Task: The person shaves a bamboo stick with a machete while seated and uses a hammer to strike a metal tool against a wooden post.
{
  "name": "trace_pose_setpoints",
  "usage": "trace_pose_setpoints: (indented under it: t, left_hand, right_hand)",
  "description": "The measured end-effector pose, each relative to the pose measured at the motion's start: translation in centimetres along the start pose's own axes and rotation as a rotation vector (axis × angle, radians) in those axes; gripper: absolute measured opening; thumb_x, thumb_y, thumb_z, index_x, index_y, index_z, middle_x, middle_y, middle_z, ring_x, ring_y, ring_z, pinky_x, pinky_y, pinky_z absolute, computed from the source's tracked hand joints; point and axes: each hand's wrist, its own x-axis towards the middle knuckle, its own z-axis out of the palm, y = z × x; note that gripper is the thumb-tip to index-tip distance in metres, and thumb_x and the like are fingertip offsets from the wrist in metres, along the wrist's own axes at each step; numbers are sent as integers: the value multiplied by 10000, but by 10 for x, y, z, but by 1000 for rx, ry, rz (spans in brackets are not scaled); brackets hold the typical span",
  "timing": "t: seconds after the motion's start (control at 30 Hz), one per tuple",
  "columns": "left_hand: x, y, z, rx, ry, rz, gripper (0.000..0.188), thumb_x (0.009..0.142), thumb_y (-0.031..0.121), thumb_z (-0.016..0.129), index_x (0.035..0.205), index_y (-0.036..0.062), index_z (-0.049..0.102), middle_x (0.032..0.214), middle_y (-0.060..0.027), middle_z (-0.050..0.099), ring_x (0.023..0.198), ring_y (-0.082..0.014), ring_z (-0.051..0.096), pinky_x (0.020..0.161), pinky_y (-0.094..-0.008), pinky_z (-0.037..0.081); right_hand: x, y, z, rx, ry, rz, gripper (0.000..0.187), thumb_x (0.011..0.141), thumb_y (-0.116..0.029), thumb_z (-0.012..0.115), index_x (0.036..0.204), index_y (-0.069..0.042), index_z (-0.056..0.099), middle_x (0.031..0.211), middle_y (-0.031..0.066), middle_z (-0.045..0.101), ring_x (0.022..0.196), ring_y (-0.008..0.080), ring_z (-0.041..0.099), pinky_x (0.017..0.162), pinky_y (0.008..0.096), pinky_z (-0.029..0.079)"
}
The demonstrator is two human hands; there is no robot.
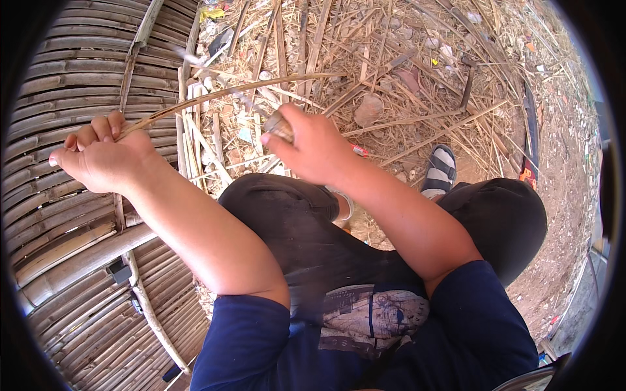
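My left hand (107,156) is closed on one end of a long, thin bamboo strip (215,94), out over the slatted bamboo surface at the left. The strip slants up to the right, and its far end lies past my right hand. My right hand (313,143) is wrapped round the thick, round handle of a knife (279,126). Its narrow blade is smeared by motion and points up and to the left, crossing the strip. Whether the blade touches the strip I cannot tell.
Bamboo slats (72,85) form a surface along the left. Split bamboo pieces (313,39) and shavings litter the ground ahead. A hammer-like tool (467,85) lies at the right, near a long dark tool (531,130) with an orange end. A sandalled foot (440,171) rests between them and me.
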Motion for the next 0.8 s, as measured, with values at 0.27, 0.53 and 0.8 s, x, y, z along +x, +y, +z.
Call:
trace_pose_setpoints:
  t: [0.27, 0.53, 0.8]
  left_hand:
    - [0, 2, -1, -1, 20, -20, 333, 1059, 420, 465, 928, 120, 403, 624, 29, 241, 541, -119, 187, 526, -306, 215]
    - [11, 3, -9, -185, -240, -57, 537, 990, 578, 454, 750, 103, 525, 508, 25, 289, 439, -121, 238, 463, -278, 217]
    - [22, -4, -19, -217, -345, -126, 543, 891, 630, 616, 677, 132, 624, 490, 48, 283, 426, -109, 236, 460, -276, 190]
  right_hand:
    - [-3, 83, 20, -120, 108, 108, 343, 949, -296, 674, 1022, 10, 536, 722, 206, 650, 671, 378, 675, 633, 469, 519]
    - [-4, 16, 11, -104, 3, -53, 282, 938, -245, 667, 1015, -14, 523, 812, 221, 681, 744, 388, 699, 653, 501, 529]
    - [-9, 143, 20, -152, 164, 305, 327, 910, -203, 640, 1114, 24, 525, 890, 274, 686, 865, 442, 691, 760, 529, 545]
